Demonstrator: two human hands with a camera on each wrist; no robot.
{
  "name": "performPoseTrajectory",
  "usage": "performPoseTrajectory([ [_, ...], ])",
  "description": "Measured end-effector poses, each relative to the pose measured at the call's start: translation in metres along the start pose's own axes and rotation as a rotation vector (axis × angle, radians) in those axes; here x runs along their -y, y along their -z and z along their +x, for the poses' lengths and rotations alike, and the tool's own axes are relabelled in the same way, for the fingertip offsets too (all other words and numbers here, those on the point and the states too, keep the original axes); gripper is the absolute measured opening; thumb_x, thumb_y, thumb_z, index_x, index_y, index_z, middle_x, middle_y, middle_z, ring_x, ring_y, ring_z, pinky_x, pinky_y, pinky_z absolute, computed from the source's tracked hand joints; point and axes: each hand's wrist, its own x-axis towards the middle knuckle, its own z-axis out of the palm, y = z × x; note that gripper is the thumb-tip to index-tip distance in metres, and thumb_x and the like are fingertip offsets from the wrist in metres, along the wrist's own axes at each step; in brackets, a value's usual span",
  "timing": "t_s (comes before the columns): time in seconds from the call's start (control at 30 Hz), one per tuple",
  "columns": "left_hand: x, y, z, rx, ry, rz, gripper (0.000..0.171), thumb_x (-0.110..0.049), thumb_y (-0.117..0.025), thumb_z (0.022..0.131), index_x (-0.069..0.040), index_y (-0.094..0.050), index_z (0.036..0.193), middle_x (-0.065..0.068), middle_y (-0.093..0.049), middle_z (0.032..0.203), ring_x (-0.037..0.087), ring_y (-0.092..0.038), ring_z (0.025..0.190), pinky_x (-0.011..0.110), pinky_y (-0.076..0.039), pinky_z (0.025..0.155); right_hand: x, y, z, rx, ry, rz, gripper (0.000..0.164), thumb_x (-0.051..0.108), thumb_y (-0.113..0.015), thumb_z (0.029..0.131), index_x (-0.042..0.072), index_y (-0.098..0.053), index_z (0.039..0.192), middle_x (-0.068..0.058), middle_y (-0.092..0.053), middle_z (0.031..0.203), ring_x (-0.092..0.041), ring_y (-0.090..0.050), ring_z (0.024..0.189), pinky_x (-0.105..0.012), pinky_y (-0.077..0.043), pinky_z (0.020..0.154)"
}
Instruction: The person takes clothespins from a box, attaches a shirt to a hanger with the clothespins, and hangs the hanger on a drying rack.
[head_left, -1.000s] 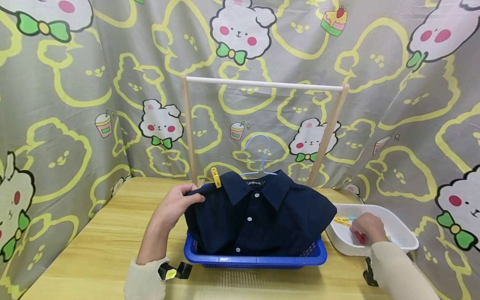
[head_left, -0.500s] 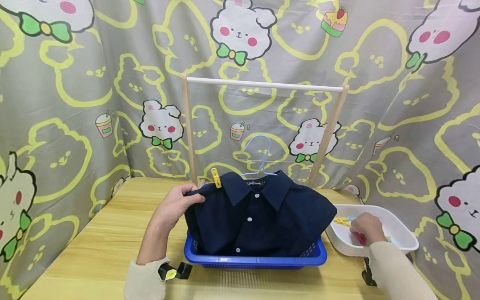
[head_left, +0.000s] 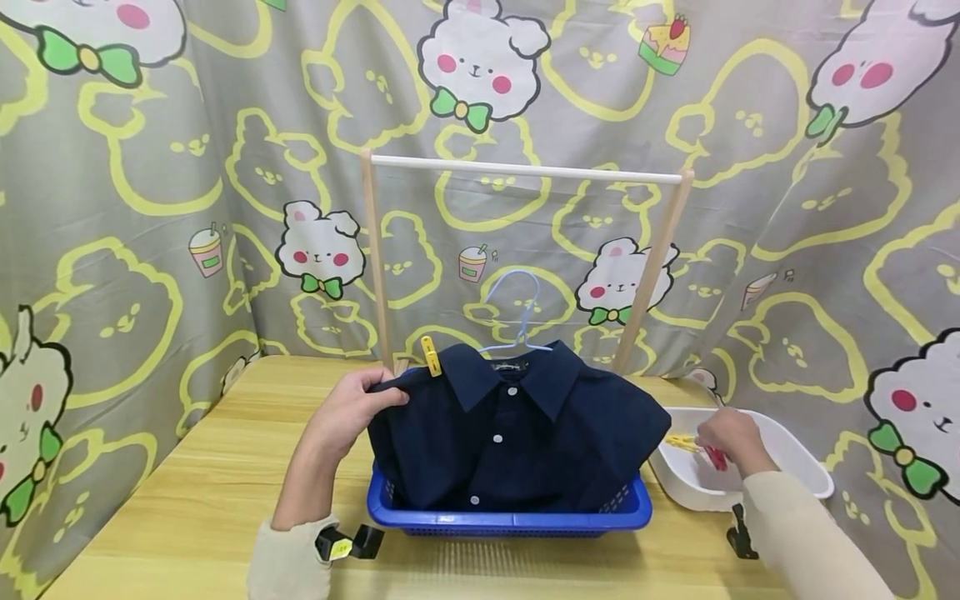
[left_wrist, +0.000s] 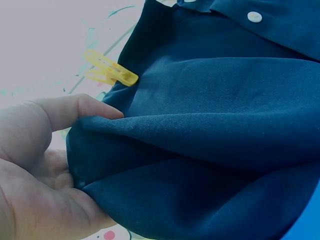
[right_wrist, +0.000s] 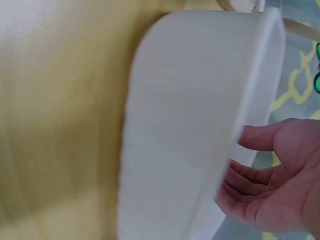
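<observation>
A dark navy shirt with white buttons sits bunched in a blue basket, with a light blue hanger in its neck. My left hand pinches the shirt's shoulder at the left, thumb on top in the left wrist view. Beside it, a yellow clothespin is clipped on the shoulder near the collar. Inside the white tub at the right, my right hand pinches a red clothespin. The tub's wall hides these fingertips in the right wrist view.
Yellow clothespins lie in the tub, left of the right hand. Behind the basket stands a rack with a white bar and wooden posts. A patterned curtain surrounds the wooden table.
My right hand has lifted slightly in the tub, and the red clothespin has risen with it. The left hand keeps its hold on the shoulder.
</observation>
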Motion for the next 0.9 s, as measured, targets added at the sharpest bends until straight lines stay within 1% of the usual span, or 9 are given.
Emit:
performPoseTrajectory([
  [0.2,0.000,0.000,0.000,0.000,0.010,0.009,0.020,-0.005,-0.069,0.087,-0.003,-0.052,0.077,0.002,-0.046,0.073,0.023,-0.051,0.076,0.033,-0.042,0.071,0.013,0.013,0.006,-0.026,0.050,-0.037,0.040,0.020,-0.061,0.086,0.008,-0.065,0.048,-0.007,-0.062,0.061,-0.028,-0.060,0.070,-0.041,-0.046,0.073],
  [0.4,-0.001,0.000,0.001,0.001,0.016,0.007,0.020,-0.004,-0.069,0.087,-0.004,-0.051,0.076,0.002,-0.046,0.073,0.023,-0.050,0.076,0.033,-0.042,0.071,0.025,0.024,0.006,-0.068,0.087,-0.015,0.038,0.021,-0.065,0.086,0.002,-0.065,0.054,-0.016,-0.063,0.071,-0.032,-0.058,0.069,-0.044,-0.046,0.074],
  [0.47,-0.001,-0.001,0.001,-0.001,0.015,0.005,0.021,-0.004,-0.069,0.086,-0.005,-0.051,0.076,0.002,-0.046,0.073,0.023,-0.050,0.076,0.033,-0.042,0.071,0.029,0.030,0.005,-0.084,0.099,-0.010,0.033,0.021,-0.066,0.085,-0.009,-0.070,0.074,-0.025,-0.066,0.082,-0.038,-0.060,0.077,-0.050,-0.047,0.081],
  [0.53,0.000,-0.001,0.001,-0.001,0.012,0.005,0.021,-0.004,-0.069,0.086,-0.005,-0.051,0.076,0.002,-0.046,0.073,0.023,-0.050,0.076,0.032,-0.042,0.071,0.034,0.035,0.004,-0.105,0.116,-0.018,0.040,0.021,-0.066,0.085,-0.017,-0.068,0.096,-0.031,-0.066,0.091,-0.045,-0.060,0.086,-0.056,-0.045,0.088],
  [0.57,0.000,-0.001,0.001,-0.001,0.012,0.005,0.020,-0.004,-0.069,0.086,-0.004,-0.051,0.076,0.002,-0.046,0.073,0.023,-0.050,0.076,0.032,-0.042,0.070,0.037,0.037,0.003,-0.105,0.109,-0.008,0.041,0.021,-0.066,0.086,-0.018,-0.067,0.098,-0.031,-0.066,0.091,-0.047,-0.059,0.089,-0.057,-0.045,0.089],
  [0.63,0.000,-0.001,0.002,-0.002,0.012,0.005,0.020,-0.004,-0.069,0.086,-0.004,-0.052,0.076,0.002,-0.046,0.073,0.023,-0.050,0.076,0.032,-0.042,0.070,0.042,0.042,0.001,-0.104,0.090,0.025,0.040,0.022,-0.066,0.088,-0.018,-0.067,0.097,-0.029,-0.067,0.087,-0.047,-0.058,0.090,-0.056,-0.044,0.087],
  [0.7,-0.001,-0.001,0.001,0.000,0.014,0.005,0.020,-0.004,-0.069,0.087,-0.004,-0.052,0.077,0.002,-0.046,0.073,0.023,-0.050,0.076,0.032,-0.042,0.070,0.048,0.046,-0.001,-0.101,0.064,0.046,0.037,0.024,-0.065,0.090,-0.009,-0.070,0.073,-0.019,-0.065,0.072,-0.043,-0.058,0.084,-0.050,-0.045,0.080],
  [0.77,-0.001,-0.001,0.001,-0.001,0.015,0.006,0.020,-0.004,-0.069,0.087,-0.004,-0.052,0.077,0.002,-0.046,0.073,0.023,-0.050,0.076,0.032,-0.042,0.070,0.053,0.050,-0.003,-0.102,0.037,0.073,0.042,0.025,-0.065,0.091,0.001,-0.064,0.057,-0.011,-0.059,0.062,-0.036,-0.057,0.076,-0.043,-0.043,0.070],
  [0.9,0.000,0.000,0.001,-0.002,0.011,0.005,0.021,-0.004,-0.069,0.087,-0.004,-0.051,0.076,0.002,-0.045,0.073,0.024,-0.050,0.077,0.033,-0.042,0.071,0.063,0.055,-0.006,-0.138,0.050,0.092,0.039,0.025,-0.065,0.091,0.005,-0.060,0.057,-0.004,-0.051,0.057,-0.027,-0.053,0.064,-0.033,-0.039,0.059],
])
